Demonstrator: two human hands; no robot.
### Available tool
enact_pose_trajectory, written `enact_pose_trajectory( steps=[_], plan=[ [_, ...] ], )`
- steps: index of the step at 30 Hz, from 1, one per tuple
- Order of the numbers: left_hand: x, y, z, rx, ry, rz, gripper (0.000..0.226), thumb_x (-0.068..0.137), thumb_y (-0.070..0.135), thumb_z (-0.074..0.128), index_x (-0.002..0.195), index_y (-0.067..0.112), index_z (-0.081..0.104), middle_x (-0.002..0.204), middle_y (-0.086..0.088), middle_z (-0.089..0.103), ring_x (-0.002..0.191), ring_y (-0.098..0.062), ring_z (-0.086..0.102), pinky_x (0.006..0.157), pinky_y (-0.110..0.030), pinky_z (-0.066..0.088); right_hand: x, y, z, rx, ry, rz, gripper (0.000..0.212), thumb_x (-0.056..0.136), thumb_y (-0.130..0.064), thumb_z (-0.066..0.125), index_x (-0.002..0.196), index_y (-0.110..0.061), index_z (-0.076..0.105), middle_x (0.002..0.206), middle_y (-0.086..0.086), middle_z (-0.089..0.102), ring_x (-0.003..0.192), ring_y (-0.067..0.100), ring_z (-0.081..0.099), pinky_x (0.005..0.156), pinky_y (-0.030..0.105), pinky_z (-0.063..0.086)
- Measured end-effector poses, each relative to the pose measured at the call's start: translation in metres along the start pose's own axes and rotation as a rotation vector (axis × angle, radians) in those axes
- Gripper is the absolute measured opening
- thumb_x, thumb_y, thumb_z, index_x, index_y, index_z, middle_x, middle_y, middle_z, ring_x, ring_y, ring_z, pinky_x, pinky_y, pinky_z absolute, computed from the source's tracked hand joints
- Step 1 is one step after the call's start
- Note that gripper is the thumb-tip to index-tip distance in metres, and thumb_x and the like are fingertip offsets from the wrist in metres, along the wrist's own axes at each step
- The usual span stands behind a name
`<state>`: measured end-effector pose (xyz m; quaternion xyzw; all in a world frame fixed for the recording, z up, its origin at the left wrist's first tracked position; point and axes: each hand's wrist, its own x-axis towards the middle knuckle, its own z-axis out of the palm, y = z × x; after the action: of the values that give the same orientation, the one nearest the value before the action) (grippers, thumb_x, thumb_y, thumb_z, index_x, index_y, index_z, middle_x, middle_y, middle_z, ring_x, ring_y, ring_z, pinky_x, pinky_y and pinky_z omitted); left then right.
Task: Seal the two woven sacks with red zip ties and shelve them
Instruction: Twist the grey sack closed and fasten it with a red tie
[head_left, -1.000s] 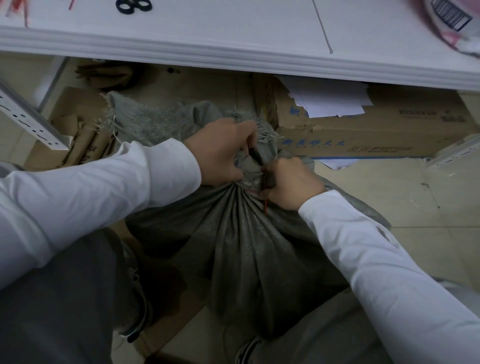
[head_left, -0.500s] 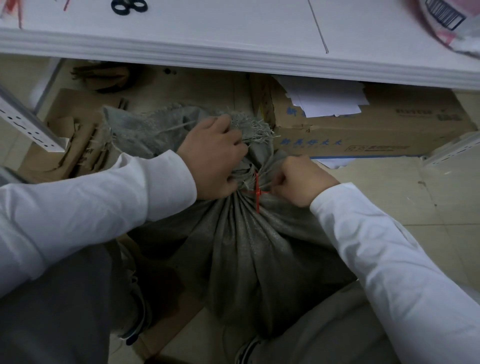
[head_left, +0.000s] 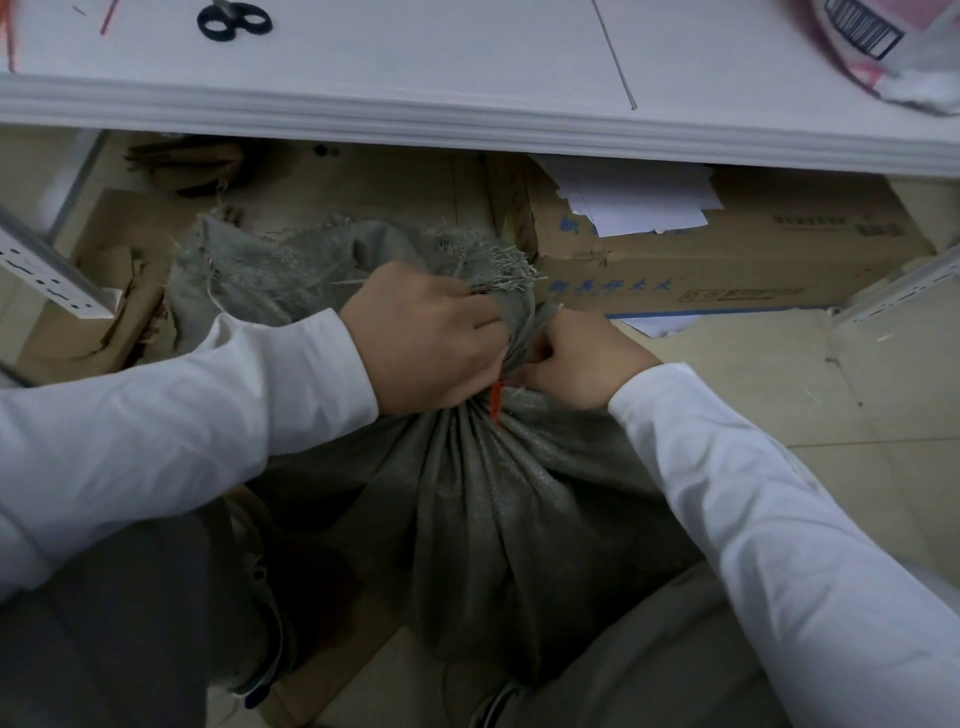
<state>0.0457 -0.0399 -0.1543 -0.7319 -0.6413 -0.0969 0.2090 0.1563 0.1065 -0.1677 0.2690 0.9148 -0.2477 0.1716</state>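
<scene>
A grey woven sack (head_left: 478, 509) stands on the floor between my knees, its neck bunched into pleats and its frayed mouth flopped back to the left. My left hand (head_left: 426, 338) grips the gathered neck from the left. My right hand (head_left: 576, 358) is curled tight against the neck from the right, fingers pinching at the red zip tie (head_left: 496, 397). Only a short red tail of the tie shows, hanging down between my two hands; the rest is hidden by my fingers and the cloth. I see only one sack.
A white shelf board (head_left: 467, 67) runs across the top, with black scissors (head_left: 234, 21) and red ties at its left end and a plastic bag (head_left: 893, 47) at its right. Under it lie a cardboard box with papers (head_left: 727, 260), torn cardboard at left and tiled floor at right.
My hands have closed in on the neck. The red tie, plainly visible half a second ago, is now mostly covered, with a shorter tail showing. The sack's mouth has sagged further left.
</scene>
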Motion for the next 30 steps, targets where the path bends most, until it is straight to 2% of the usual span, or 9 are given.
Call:
enact_pose_trajectory(
  steps=[7,8,10,13,16,18,22,26,30],
  plan=[
    [0.009,-0.001,0.008,0.17,-0.549,-0.084,0.02,0.096,0.025,0.043,0.1,0.016,0.059,0.095,0.0,0.063,0.078,-0.023,0.063,0.055,-0.029,0.034,0.003,0.001,0.001,-0.003,0.039,-0.021,0.038,0.084,-0.036,0.065,0.058,-0.013,0.051,0.068,0.009,0.055,0.067,0.029,0.056,0.058,0.032,0.042],
    [0.01,0.001,0.003,0.163,-0.536,-0.024,0.012,0.09,0.023,0.054,0.091,0.014,0.063,0.084,-0.001,0.063,0.066,-0.024,0.063,0.05,-0.027,0.032,0.003,0.0,0.002,0.005,0.048,-0.019,0.036,0.084,-0.032,0.064,0.057,-0.013,0.05,0.066,0.009,0.055,0.066,0.029,0.055,0.057,0.031,0.041],
    [0.005,0.004,0.002,0.061,-0.21,0.078,0.012,0.077,0.016,0.07,0.071,0.009,0.061,0.059,-0.003,0.057,0.041,-0.023,0.052,0.043,-0.021,0.027,0.003,0.0,0.001,0.026,0.064,-0.017,0.03,0.085,-0.025,0.063,0.059,-0.012,0.054,0.068,0.009,0.055,0.068,0.029,0.054,0.057,0.031,0.041],
    [0.004,0.009,-0.001,-0.058,0.04,0.089,0.014,0.085,0.015,0.059,0.071,0.01,0.06,0.054,-0.003,0.053,0.039,-0.023,0.048,0.039,-0.022,0.034,0.004,0.0,0.0,0.042,0.087,-0.038,0.019,0.083,-0.019,0.059,0.073,-0.005,0.066,0.075,0.013,0.062,0.073,0.029,0.06,0.063,0.035,0.047],
    [0.007,0.0,0.008,-0.072,-0.017,-0.03,0.023,0.087,0.03,0.053,0.075,0.014,0.066,0.066,-0.001,0.061,0.064,-0.024,0.058,0.045,-0.029,0.044,0.007,0.002,0.001,0.047,0.104,-0.028,0.02,0.084,-0.024,0.061,0.071,-0.008,0.064,0.075,0.01,0.063,0.076,0.029,0.062,0.063,0.031,0.046],
    [0.004,-0.008,0.023,-0.098,-0.123,-0.109,0.03,0.081,0.044,0.057,0.084,0.018,0.072,0.084,0.0,0.067,0.089,-0.026,0.056,0.065,-0.034,0.047,0.007,0.003,0.002,0.036,0.086,-0.028,0.018,0.084,-0.026,0.064,0.076,-0.01,0.068,0.08,0.009,0.066,0.077,0.028,0.063,0.065,0.032,0.049],
    [-0.003,-0.004,0.046,-0.169,-0.422,-0.212,0.043,0.084,0.055,0.057,0.117,0.029,0.066,0.127,0.005,0.059,0.126,-0.023,0.04,0.096,-0.038,0.031,0.004,0.003,0.0,0.044,0.066,-0.033,0.013,0.085,-0.021,0.065,0.082,-0.015,0.076,0.086,0.007,0.07,0.08,0.025,0.064,0.072,0.034,0.053],
    [-0.01,0.002,0.052,-0.181,-0.407,-0.224,0.039,0.088,0.054,0.048,0.116,0.034,0.066,0.126,0.008,0.059,0.124,-0.02,0.043,0.097,-0.039,0.031,0.002,0.002,0.002,0.032,-0.008,0.001,0.017,0.087,-0.023,0.063,0.082,-0.01,0.073,0.088,0.01,0.069,0.084,0.027,0.063,0.079,0.038,0.054],
    [-0.009,0.007,0.052,-0.159,-0.372,-0.226,0.049,0.081,0.06,0.037,0.102,0.034,0.073,0.117,0.004,0.065,0.112,-0.023,0.054,0.09,-0.04,0.039,-0.001,-0.003,0.004,0.019,-0.091,0.025,0.032,0.089,-0.027,0.059,0.06,-0.014,0.051,0.064,0.005,0.052,0.065,0.023,0.052,0.052,0.029,0.036]
  ],
)
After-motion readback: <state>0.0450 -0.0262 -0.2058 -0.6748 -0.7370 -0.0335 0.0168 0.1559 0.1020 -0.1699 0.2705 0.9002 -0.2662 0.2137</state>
